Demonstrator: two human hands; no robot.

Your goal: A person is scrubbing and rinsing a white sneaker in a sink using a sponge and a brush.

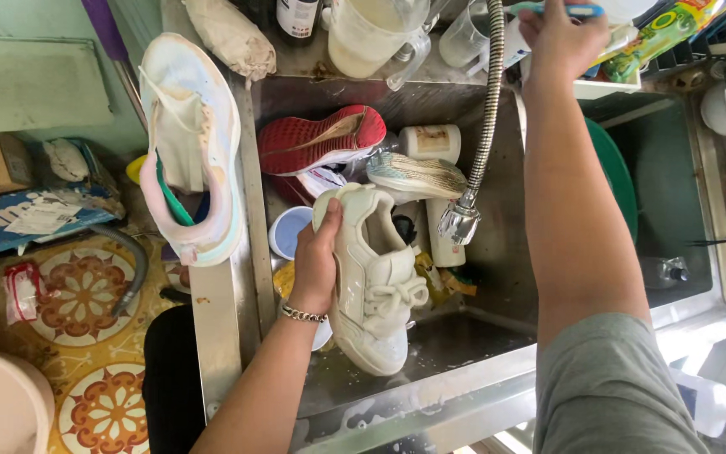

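In the head view, the person's left hand (317, 261) is wrapped around the heel of a cream sneaker (373, 290), fingers curled over the collar and thumb hidden behind it. The sneaker is held over the steel sink (497, 252), toe pointing toward the near rim, laces up and wet-looking. A chain bracelet (302, 314) sits on that wrist.

The right hand (560, 34) reaches up to the far edge of the sink, closed around a thin blue handle (577, 10) (a brush perhaps, though its head is cut off by the top of the frame and cannot be made out). The forearm crosses in front of a green basin (617, 176), hiding most of it.

A flexible metal hose (489, 101) hangs down between the two arms and ends in a spray head (459, 223), just beside the sneaker's heel. Behind the sneaker lie a red shoe (321, 139), sole up, and a striped pale shoe (418, 175); what lies under them is a jumble that is hard to tell apart. A white bottle (432, 141) lies against the back wall.

On the left rim of the sink rests a white and pastel sneaker (191, 143), overhanging the patterned floor (86, 294). A clear jug (376, 38) stands on the far ledge, its top cut off.
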